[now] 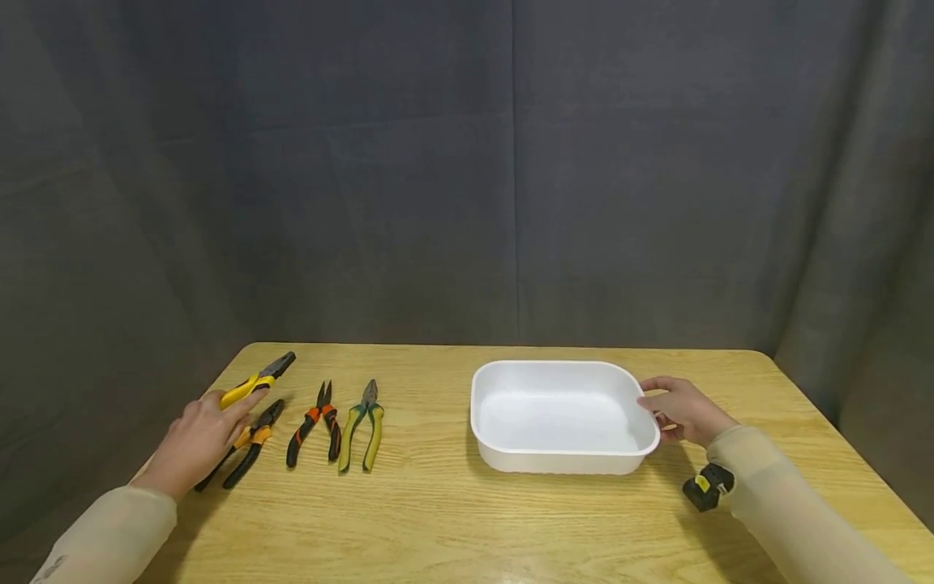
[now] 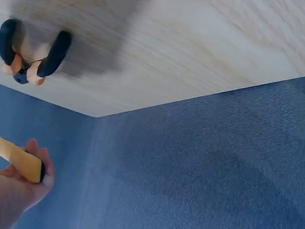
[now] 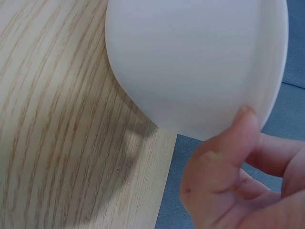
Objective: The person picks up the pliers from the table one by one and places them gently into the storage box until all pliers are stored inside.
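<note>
My left hand (image 1: 191, 444) grips yellow-handled pliers (image 1: 244, 390) above the left side of the table, their dark jaws pointing away to the right. In the left wrist view, the yellow handle (image 2: 25, 164) crosses that hand's fingers. Below the hand lie pliers with orange and black handles (image 1: 257, 438), partly covered by it. On the right, my right hand (image 1: 686, 411) pinches the right rim of a white rectangular tub (image 1: 562, 461). In the right wrist view, the thumb lies on the tub's wall (image 3: 190, 71). Nothing lies inside the tub.
Beside the left hand are black-and-orange needle-nose pliers (image 1: 314, 423) and pliers with yellow-green handles (image 1: 374, 434), handles spread. The wooden table (image 1: 438, 527) ends at a dark grey curtain (image 1: 409, 178). A small black device (image 1: 702, 488) is at the right wrist.
</note>
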